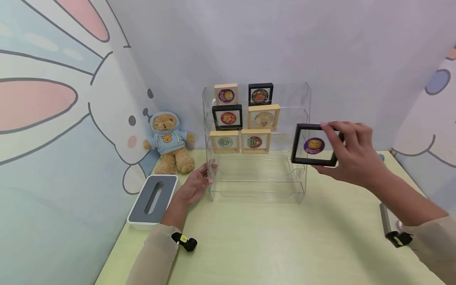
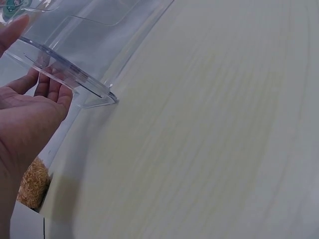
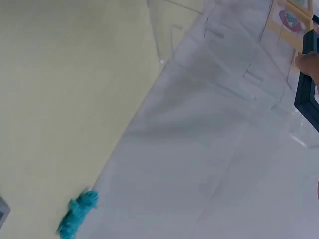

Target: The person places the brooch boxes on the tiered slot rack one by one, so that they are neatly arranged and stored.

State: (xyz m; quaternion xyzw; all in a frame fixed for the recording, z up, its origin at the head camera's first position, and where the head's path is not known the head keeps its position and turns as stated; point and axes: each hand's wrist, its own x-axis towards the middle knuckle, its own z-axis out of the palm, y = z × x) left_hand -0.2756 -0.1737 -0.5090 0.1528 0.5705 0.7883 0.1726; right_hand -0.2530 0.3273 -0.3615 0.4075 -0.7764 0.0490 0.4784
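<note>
In the head view my right hand (image 1: 356, 154) pinches a square black display frame (image 1: 314, 146) with thumb and fingers, raised beside the rack's right side. A round purple-and-yellow badge sits in its window. My left hand (image 1: 195, 185) grips the left side of a clear tiered display rack (image 1: 256, 186). The left wrist view has its fingers (image 2: 52, 89) showing through the clear side panel. On the rack's upper tiers stand several framed badges, among them a black frame (image 1: 227, 117) and a wooden frame (image 1: 263, 117). Only a fingertip and the black frame's edge (image 3: 305, 89) appear in the right wrist view.
A teddy bear (image 1: 169, 142) in a blue hoodie sits left of the rack. A tissue box (image 1: 144, 209) with a grey lid lies nearer on the left. A grey object (image 1: 388, 221) is by the right forearm. A turquoise fuzzy item (image 3: 77, 214) lies near the wall.
</note>
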